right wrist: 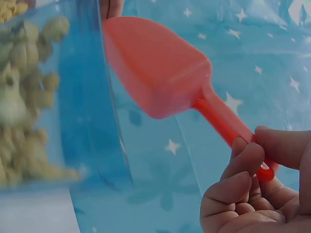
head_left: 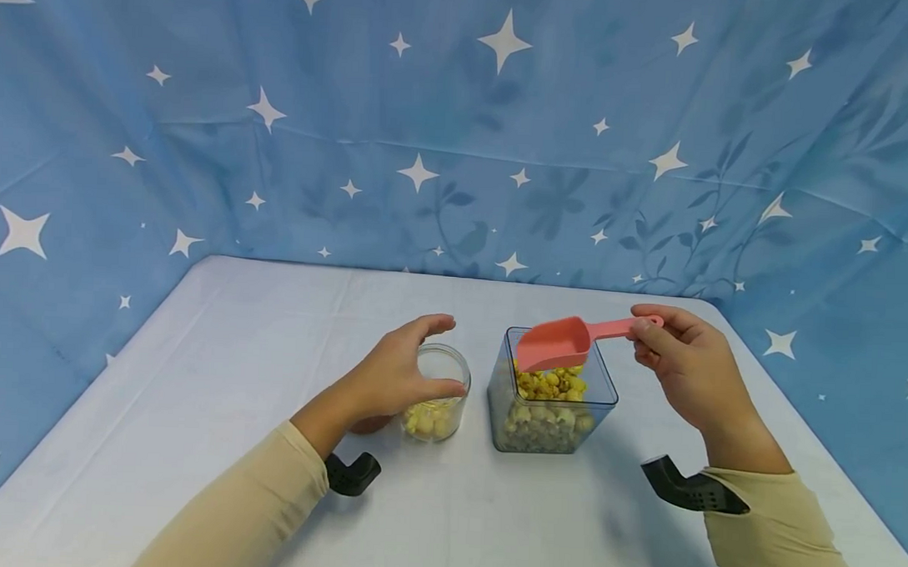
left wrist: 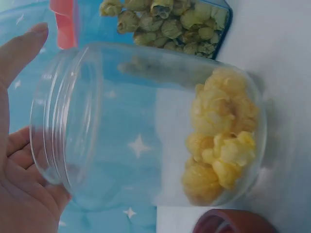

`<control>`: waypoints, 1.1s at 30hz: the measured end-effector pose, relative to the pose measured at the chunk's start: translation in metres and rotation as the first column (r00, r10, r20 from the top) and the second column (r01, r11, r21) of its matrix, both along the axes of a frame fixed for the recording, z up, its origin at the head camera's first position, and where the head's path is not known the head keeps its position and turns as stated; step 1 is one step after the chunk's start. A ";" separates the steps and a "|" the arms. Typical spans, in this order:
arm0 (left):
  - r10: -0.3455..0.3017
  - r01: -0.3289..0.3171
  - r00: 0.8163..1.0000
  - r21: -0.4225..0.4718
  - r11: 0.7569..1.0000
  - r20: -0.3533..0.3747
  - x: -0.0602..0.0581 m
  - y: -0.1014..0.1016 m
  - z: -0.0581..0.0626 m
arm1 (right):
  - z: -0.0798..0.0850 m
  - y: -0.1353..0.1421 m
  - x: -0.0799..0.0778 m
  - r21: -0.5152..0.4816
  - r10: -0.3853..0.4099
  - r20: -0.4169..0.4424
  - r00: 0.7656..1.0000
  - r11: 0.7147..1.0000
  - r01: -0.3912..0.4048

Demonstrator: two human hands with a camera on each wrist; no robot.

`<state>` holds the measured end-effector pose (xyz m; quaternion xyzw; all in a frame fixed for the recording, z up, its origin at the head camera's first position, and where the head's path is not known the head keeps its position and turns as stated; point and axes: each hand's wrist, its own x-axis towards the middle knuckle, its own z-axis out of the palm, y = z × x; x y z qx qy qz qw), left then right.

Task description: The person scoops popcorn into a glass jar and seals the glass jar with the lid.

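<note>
First off, you face a blue backdrop [head_left: 461, 92] printed with white stars and leafy sprigs, rising beyond the far edge of a white-covered table [head_left: 157, 407]. Your tan left sleeve [head_left: 243, 510] and right sleeve [head_left: 776, 528] come in from the near side. Slightly right of the table's middle stands a square, clear bluish bin [head_left: 505, 385], open at the top and partly filled with popcorn. Just left of it, upright and lidless, is your clear glass-like jar [left wrist: 129, 160], with a low layer of popcorn at the bottom.

Your left hand [head_left: 398, 369] is around the jar's mouth, fingers and thumb spread wide apart, fingers on the far side and thumb on the near; you cannot tell whether they touch it. Your right hand [head_left: 695, 367], right of the bin, has its thumb and fingers clamped on the handle end of the coral-pink scoop [head_left: 553, 345], whose bowl hangs over the bin's opening, pointing left. A black wrist camera sits at each cuff [head_left: 690, 488]. Left of the jar, partly hidden by your left hand, lies a round reddish-brown lid [left wrist: 233, 218]. Smallest are the yellow popcorn pieces [head_left: 551, 387].
</note>
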<state>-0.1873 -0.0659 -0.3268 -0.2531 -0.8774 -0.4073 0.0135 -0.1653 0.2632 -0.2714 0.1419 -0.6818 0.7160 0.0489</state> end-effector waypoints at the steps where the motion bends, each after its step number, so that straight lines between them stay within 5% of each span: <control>1: -0.016 0.016 1.000 -0.019 1.000 -0.004 -0.001 0.002 0.002 | 0.000 0.004 0.000 -0.001 0.002 0.001 1.000 1.000 -0.002; 4: -0.056 0.055 0.998 -0.071 0.996 -0.010 -0.003 0.009 0.010 | 0.002 0.015 0.001 0.049 -0.038 0.023 0.999 0.998 0.037; 7: -0.091 0.090 0.996 -0.097 0.991 -0.002 -0.005 0.017 0.018 | 0.005 0.022 0.001 0.246 -0.126 0.017 0.992 0.962 0.118; 13: -0.173 0.174 0.985 -0.121 0.977 0.018 -0.009 0.037 0.028 | 0.013 0.023 0.001 0.664 -0.243 -0.104 0.964 0.705 0.249; 20: -0.178 0.183 0.983 -0.196 0.963 0.043 -0.011 0.055 0.030 | 0.023 0.016 0.000 0.786 -0.206 -0.148 0.967 0.570 0.241; 24: -0.170 0.181 0.983 -0.240 0.954 0.067 -0.010 0.060 0.028 | 0.025 0.013 -0.001 0.818 -0.161 -0.141 0.977 0.536 0.206; 33: -0.163 0.180 0.983 -0.247 0.952 0.088 -0.012 0.063 0.025 | 0.028 0.007 0.000 0.833 -0.058 -0.150 0.987 0.531 0.158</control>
